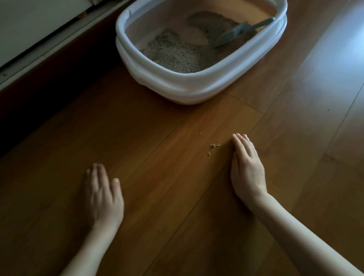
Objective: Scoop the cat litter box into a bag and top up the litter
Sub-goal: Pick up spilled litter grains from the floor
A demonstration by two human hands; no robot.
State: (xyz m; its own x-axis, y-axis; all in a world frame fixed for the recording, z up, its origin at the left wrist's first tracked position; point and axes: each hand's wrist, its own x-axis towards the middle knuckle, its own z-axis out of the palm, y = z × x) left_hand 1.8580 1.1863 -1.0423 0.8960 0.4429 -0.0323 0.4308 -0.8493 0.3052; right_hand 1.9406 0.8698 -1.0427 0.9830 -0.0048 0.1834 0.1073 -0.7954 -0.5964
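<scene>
No text, label, brand, number or sign can be read anywhere in this view.

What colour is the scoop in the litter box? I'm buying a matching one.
Grey-blue scoop, seen in the head view.

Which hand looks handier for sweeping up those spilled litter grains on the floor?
The right hand, probably. Its straight fingers lie on the floor right beside the spilled grains, while the left hand rests flat farther away.

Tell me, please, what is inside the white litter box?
Inside the litter box lie grey litter, with bare patches of the floor of the box between, and a grey scoop. The litter covers anything buried in it.
</scene>
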